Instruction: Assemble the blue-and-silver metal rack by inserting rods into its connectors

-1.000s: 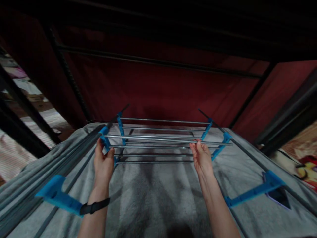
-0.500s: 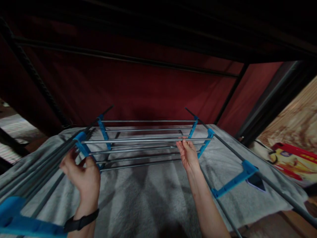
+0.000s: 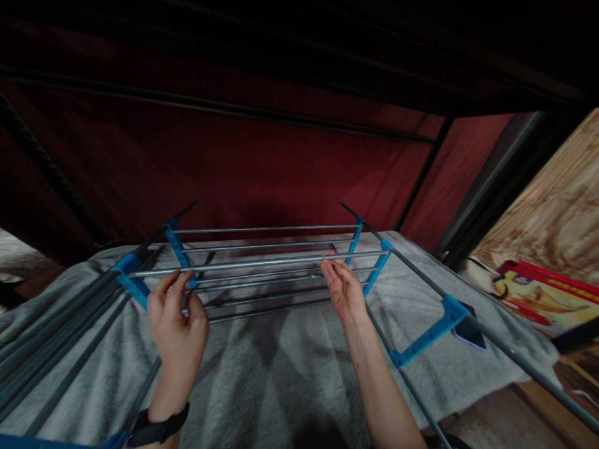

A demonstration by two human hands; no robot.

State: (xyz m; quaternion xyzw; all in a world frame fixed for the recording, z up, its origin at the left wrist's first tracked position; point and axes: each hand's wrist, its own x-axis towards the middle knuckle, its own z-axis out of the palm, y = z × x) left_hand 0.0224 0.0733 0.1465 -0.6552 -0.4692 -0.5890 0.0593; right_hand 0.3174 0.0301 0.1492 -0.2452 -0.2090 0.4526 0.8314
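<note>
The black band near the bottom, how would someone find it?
Start at the grey blanket under the metal drying rack. Follow the left hand down to its wrist: the black band wraps it. The other arm's wrist is bare.

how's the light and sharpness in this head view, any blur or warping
Head view: dim overall, the top nearly black; the grey blanket carries soft shadows of the rack rails. The left hand and right hand look fairly sharp, lit from the front. Straight poles bow toward the edges, a wide-lens warp, and the far right is slightly smeared.
</note>
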